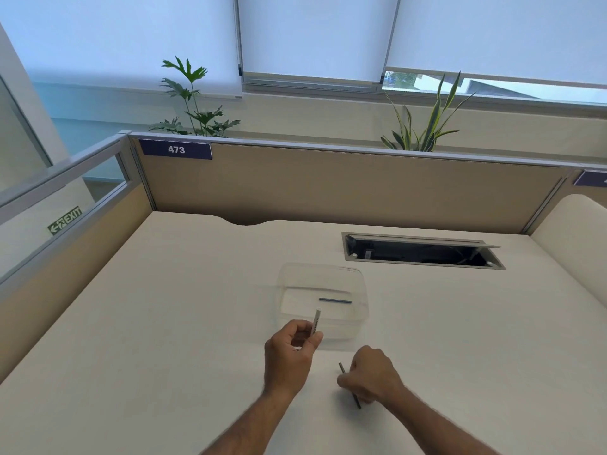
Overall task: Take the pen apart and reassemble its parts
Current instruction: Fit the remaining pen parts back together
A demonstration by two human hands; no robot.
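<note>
It was an office: a cream desk (164, 307) behind a beige partition panel (328, 188), a purple "473" label (175, 149), roller blinds (315, 34).

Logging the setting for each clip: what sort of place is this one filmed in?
Most likely an open-plan office workstation. A partition panel with a numbered tag "473" backs the pale desk, which has a built-in cable hatch. An exit sign shows to the left.

A single wide-angle head view looks forward and down over the cream-white table (164, 323), close above it, facing the beige partition panel (328, 188) and the blind-covered windows (312, 34) beyond it.
</note>
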